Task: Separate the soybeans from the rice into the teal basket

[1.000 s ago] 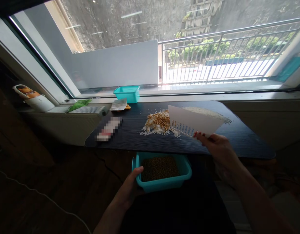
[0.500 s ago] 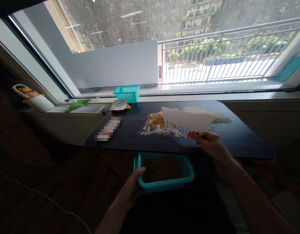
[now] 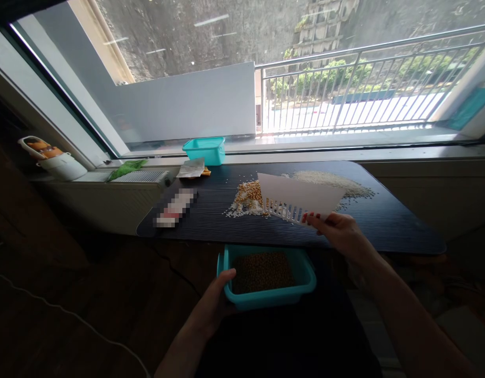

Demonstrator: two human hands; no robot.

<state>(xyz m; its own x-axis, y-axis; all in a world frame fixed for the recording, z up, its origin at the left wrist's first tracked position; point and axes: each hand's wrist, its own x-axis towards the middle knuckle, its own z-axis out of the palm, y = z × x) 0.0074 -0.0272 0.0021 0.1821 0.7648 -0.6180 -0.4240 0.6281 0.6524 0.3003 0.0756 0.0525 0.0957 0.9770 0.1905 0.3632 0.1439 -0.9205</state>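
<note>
My left hand (image 3: 214,299) grips the left side of a turquoise plastic tub (image 3: 271,300), thumb over its rim. Brownish-yellow beans (image 3: 264,270) cover the tub's bottom, just below the table's front edge. In my right hand (image 3: 340,230) is a thin white slotted scraper (image 3: 299,193), held by its lower right corner. Its row of slots faces down, low over the table. Left of it lies a pile of yellow beans mixed with white rice (image 3: 246,202), partly hidden by the scraper. Behind and to the right spreads a heap of white rice (image 3: 331,181).
The dark table (image 3: 395,226) stands against the window. A second turquoise tub (image 3: 206,151) sits at its back left, near a grey-white packet (image 3: 191,168). A blurred-out item (image 3: 175,208) lies front left. A white radiator (image 3: 108,205) is beside the table.
The scraper has shifted slightly left, covering a bit more of the bean pile. The tub and my left hand stay nearly in place.
</note>
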